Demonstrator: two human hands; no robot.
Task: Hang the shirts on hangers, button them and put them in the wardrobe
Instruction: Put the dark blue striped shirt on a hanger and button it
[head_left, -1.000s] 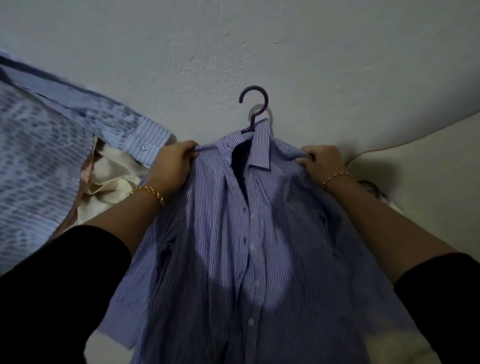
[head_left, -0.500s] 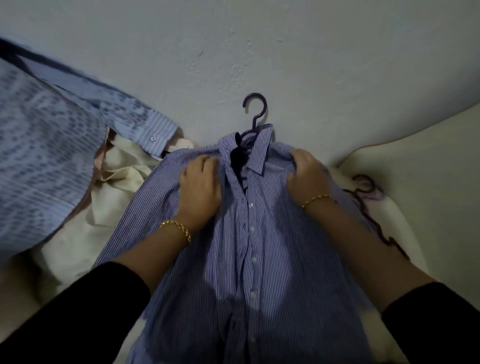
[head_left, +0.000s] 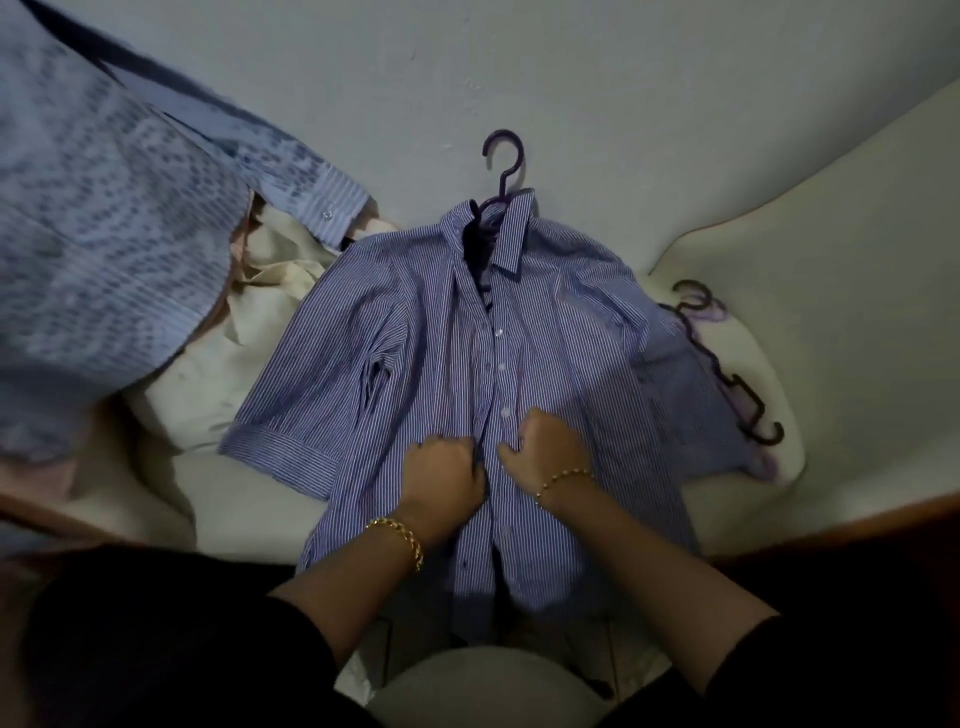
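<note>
A blue-and-white striped shirt (head_left: 415, 353) lies flat, front up, on a pale cushioned surface (head_left: 769, 332). It sits on a purple hanger (head_left: 503, 171) whose hook sticks out above the collar. My left hand (head_left: 444, 467) pinches the left front edge of the shirt at mid-chest. Close beside it, my right hand (head_left: 545, 449) pinches the right front edge with the white buttons. The placket is open near the collar; whether the lower buttons are fastened is unclear.
Spare purple hangers (head_left: 727, 374) lie at the shirt's right side. A light blue patterned shirt (head_left: 104, 234) hangs or drapes at the left, over a cream garment (head_left: 249, 322). A pale wall (head_left: 571, 78) rises behind.
The shirt has been laid down flat. Both hands have slid from the shoulders and collar area down to the middle of the front, and now grip the two front edges.
</note>
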